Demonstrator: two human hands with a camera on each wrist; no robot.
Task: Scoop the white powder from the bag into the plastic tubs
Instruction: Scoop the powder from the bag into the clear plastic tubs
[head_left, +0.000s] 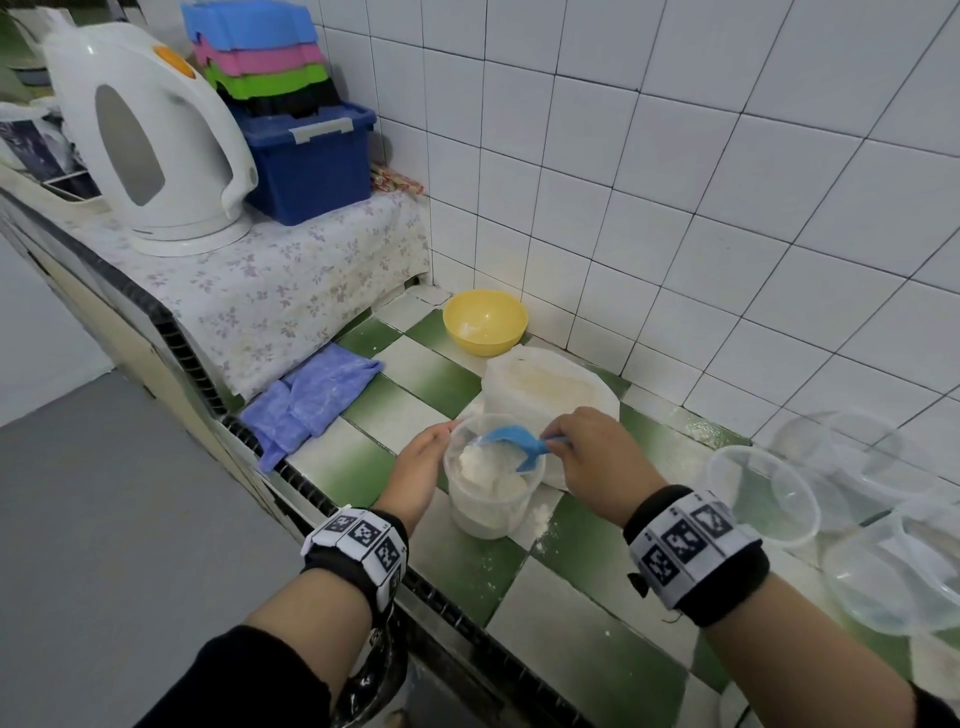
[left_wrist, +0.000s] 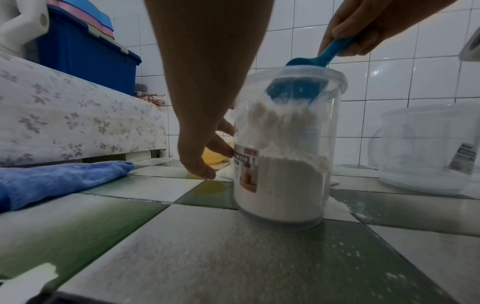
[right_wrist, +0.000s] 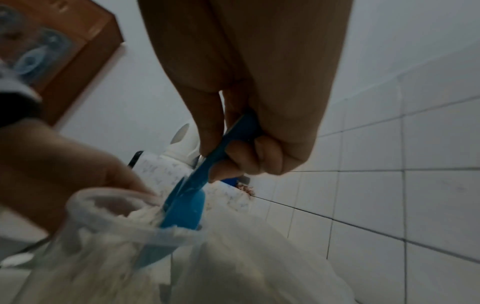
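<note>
one clear plastic tub (head_left: 491, 483), over half full of white powder (head_left: 491, 470), stands between the hands. left hand (head_left: 418, 467) steadies its side, fingers curled on it; right hand (head_left: 597, 457) pinches the blue scoop (head_left: 514, 444), tipped inside. bag (head_left: 550, 389) lies just behind, nearer the right hand.

A clear plastic tub (head_left: 491, 486) stands upright on the checked counter, well over half full of white powder (left_wrist: 281, 185). A blue scoop (head_left: 511, 447) tilts into its mouth. Just behind sits the bag (head_left: 545, 387), seemingly open at the top. Empty clear tubs (head_left: 761, 493) lie to the right.
</note>
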